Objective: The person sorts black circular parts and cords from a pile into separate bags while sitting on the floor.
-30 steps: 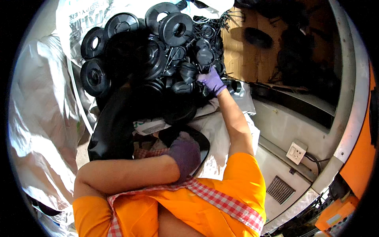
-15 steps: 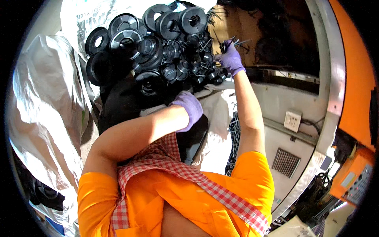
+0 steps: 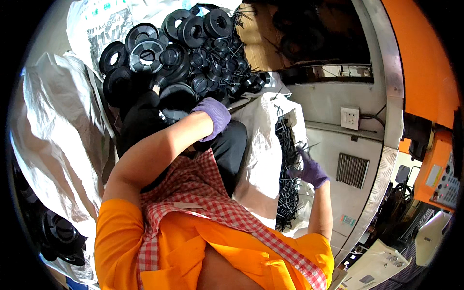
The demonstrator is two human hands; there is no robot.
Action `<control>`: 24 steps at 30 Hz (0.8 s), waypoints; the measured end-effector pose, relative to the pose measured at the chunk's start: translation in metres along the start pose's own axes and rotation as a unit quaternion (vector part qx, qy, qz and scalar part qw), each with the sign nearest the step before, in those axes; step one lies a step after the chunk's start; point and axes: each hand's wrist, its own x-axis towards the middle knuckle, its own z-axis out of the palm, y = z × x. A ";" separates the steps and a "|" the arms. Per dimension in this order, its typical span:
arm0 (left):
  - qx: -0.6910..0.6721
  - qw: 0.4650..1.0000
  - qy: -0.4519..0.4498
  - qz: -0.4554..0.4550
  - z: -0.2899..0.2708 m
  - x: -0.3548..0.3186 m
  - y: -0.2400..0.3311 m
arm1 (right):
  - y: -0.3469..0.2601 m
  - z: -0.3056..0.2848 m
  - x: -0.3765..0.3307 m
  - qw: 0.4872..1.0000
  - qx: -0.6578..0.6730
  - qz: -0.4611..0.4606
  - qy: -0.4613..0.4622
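Head view: our left hand (image 3: 214, 117) is by the black round part (image 3: 178, 94), fingers hidden, can't tell its grip; our right hand (image 3: 311, 171) is spread, gripping nothing we can make out, beside thin black sticks (image 3: 286, 193) in the white sack (image 3: 261, 169). Sticks look light, stiff, snappable: take bundles mid-length. Round part looks rigid, maybe slick: hold the rim

Right hand (image 3: 310, 170) by sack (image 3: 261, 162) of black sticks (image 3: 287, 195)

Factory workshop: orange machine (image 3: 425, 58), control panel (image 3: 443, 182), heaped black parts (image 3: 186, 63)
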 end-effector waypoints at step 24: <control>-0.138 0.984 0.031 0.112 -0.026 -0.024 -0.007 | -0.014 -0.106 0.410 0.935 0.187 -0.054 0.297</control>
